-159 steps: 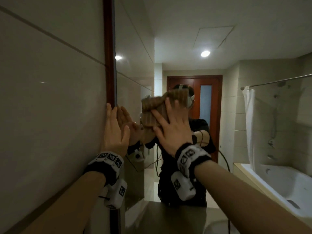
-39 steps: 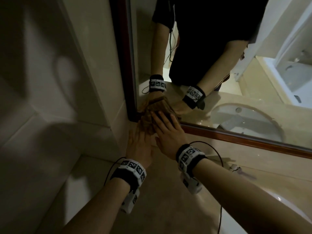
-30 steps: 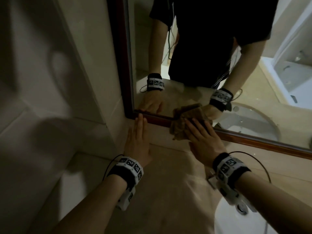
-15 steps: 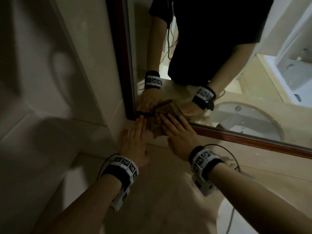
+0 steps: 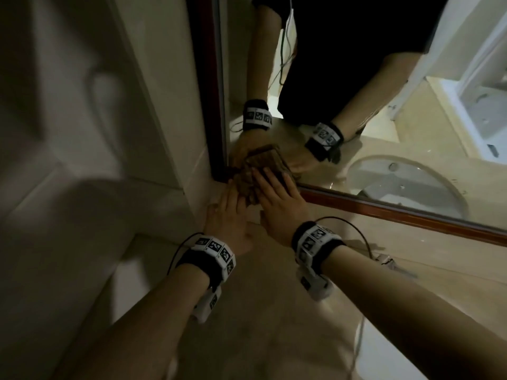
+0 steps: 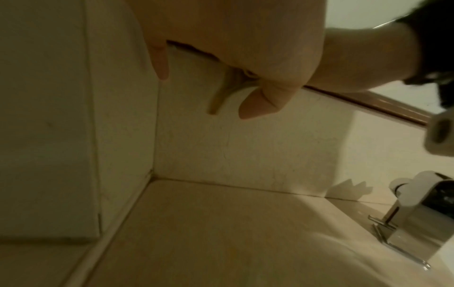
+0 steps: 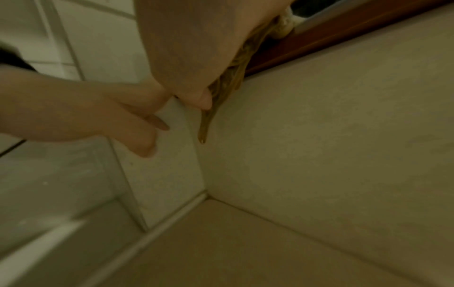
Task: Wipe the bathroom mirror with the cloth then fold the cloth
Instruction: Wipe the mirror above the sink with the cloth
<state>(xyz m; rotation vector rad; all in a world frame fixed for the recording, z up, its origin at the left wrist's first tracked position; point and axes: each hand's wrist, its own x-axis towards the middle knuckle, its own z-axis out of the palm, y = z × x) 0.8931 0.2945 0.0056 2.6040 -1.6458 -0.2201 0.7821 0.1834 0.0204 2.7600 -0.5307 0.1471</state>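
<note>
Overhead, right hand (image 5: 277,207) flattening cloth (image 5: 258,174) on mirror (image 5: 356,133), wrist view, faucet (image 6: 417,209)

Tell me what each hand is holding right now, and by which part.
Neither hand grips anything. The right hand presses the brown cloth flat against the mirror's lower left corner, fingers straight over its lower part. The left hand lies flat beside it.

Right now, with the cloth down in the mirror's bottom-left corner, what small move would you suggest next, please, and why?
Probably sweep the cloth rightward along the mirror's bottom edge. The right hand presses it flat into the corner, half over the frame, and the left hand rests flat on the wall beside it. The glass to the right lies unobstructed, so a stroke that way looks natural.
</note>
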